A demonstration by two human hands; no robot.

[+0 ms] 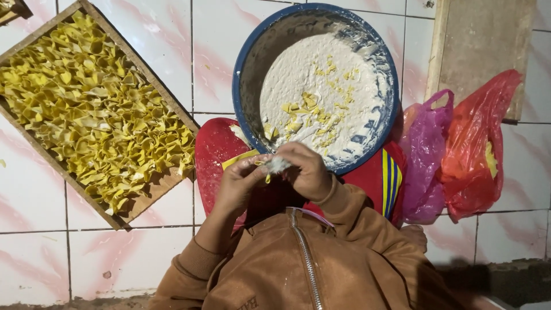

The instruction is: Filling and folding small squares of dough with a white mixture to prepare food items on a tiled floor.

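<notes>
Both hands meet at the centre of the frame, just below the rim of the bowl. The left hand (238,183) and the right hand (307,169) are closed together on a small wrapper piece (277,165), pale and floury with a bit of yellow showing at its edge. The fingertips of both pinch it from either side, a grip that suits folding or pressing something thin and soft. It is held over the lap, close to the body, where the fingers can work it in plain sight.

Directly above the hands sits the blue bowl (244,57), propped on the red-clad knees (215,143) so it tilts toward the person and stays within easy reach. Inside it lies a bed of white flour (321,92) scattered with yellow scraps, likely there to keep pieces from sticking.

In the left part of the frame a shallow wooden tray (152,195) lies at an angle on the tiled floor (34,189), heaped with folded yellow pieces (92,109) spread in a loose layer, near enough for the left hand to drop more in.

To the right, a purple plastic bag (425,155) and a red plastic bag (476,143) slump against a wooden board (482,46) in the upper right corner, out of the way.
</notes>
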